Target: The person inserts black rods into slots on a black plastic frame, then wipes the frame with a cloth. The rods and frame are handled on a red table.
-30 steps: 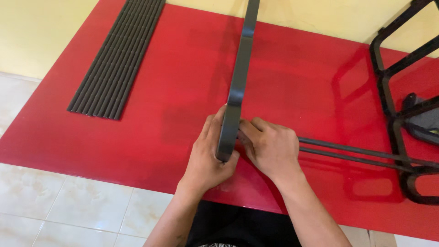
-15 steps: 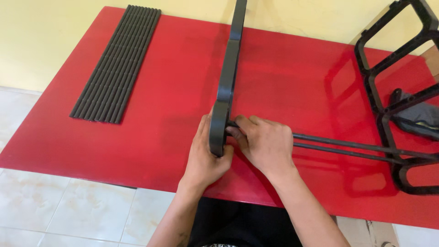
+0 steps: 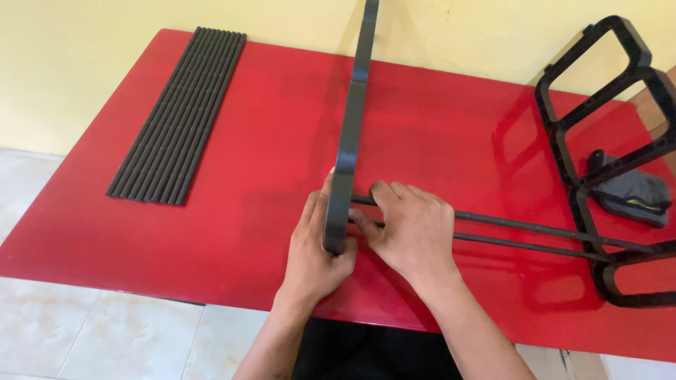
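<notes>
My left hand (image 3: 313,246) clasps the upright black plastic side frame (image 3: 350,141), steadying it, while my right hand (image 3: 412,229) pinches thin dark metal rods (image 3: 535,236) at its holes

Red table (image 3: 232,232) – row of dark rods (image 3: 179,112) at left, black frames (image 3: 598,141), grey cloth (image 3: 634,193) at rt.

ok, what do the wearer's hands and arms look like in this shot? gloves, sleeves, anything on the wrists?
Both hands are bare: no gloves on the left hand or the right hand. No rings, watch or wristband show. Both forearms are uncovered as far as the frame's bottom edge, so no sleeves are in view. Nails look short. Dark clothing shows between the arms at the bottom edge.
</notes>
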